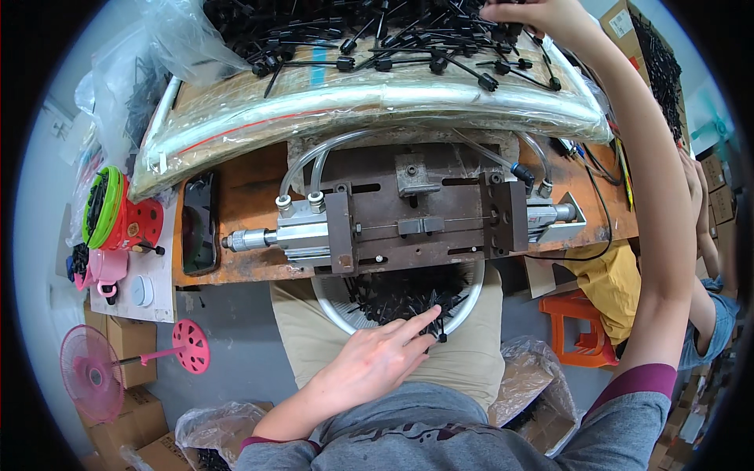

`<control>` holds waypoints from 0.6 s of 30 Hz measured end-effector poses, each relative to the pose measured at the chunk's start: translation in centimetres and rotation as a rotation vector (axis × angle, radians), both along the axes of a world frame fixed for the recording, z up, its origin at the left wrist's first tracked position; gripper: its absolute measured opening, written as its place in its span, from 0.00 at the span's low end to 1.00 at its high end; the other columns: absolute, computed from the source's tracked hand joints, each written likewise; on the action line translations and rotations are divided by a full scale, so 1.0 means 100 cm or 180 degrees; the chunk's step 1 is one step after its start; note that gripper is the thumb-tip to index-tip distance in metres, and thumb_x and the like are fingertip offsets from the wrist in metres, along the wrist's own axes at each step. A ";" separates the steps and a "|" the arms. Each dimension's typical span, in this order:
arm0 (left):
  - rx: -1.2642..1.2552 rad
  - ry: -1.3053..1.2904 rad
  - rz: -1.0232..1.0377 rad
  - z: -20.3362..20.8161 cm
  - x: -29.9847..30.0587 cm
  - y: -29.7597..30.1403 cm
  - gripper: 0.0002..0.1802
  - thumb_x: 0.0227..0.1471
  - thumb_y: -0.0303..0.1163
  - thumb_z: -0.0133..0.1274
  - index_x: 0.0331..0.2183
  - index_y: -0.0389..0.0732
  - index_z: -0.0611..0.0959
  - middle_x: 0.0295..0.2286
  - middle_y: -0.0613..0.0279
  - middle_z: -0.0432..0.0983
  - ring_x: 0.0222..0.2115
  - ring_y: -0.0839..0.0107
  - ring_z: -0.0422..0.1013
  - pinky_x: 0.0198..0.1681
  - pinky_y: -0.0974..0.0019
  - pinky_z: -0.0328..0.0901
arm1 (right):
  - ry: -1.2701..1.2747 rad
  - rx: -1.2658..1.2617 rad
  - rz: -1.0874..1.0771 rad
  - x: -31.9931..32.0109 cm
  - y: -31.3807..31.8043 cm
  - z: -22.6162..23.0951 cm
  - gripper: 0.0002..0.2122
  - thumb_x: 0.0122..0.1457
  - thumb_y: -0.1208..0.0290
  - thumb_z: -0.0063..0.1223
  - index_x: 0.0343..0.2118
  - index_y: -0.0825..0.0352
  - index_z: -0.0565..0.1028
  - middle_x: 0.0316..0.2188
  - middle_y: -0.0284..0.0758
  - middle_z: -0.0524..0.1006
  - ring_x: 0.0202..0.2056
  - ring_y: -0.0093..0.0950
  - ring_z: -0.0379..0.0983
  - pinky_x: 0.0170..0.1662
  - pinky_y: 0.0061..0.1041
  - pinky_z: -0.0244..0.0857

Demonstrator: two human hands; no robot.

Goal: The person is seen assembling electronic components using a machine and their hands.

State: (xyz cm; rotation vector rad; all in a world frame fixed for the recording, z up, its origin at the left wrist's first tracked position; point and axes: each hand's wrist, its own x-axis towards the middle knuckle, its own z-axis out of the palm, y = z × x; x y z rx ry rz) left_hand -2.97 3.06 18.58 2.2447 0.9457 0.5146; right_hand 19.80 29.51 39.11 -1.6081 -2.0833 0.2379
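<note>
At the far right of the pile, my right hand is closed with its fingertips on a black plastic part with a thin stem. Many like it, black stemmed parts with thick ribbed heads, lie heaped on the plastic-covered board. My left hand rests palm down over the near rim of a white basket in my lap, index and middle fingers stretched out and apart. Just beyond those fingertips is a black part; whether they touch it is unclear. My left thumb is hidden. Black pieces fill the basket.
Ahead of me a metal clamping fixture with air cylinders and clear hoses sits on the wooden bench. A phone lies left of it, near a red-and-green bucket. An orange stool and another person's arm are at right.
</note>
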 end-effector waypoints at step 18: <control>0.1129 -0.1692 0.1568 0.055 0.008 0.041 0.31 0.39 0.21 0.69 0.49 0.32 0.80 0.43 0.49 0.80 0.44 0.60 0.78 0.46 0.64 0.74 | 0.3655 -0.1933 0.0716 -0.016 -0.147 -0.094 0.10 0.56 0.68 0.65 0.34 0.69 0.78 0.22 0.29 0.77 0.13 0.14 0.66 0.14 0.14 0.57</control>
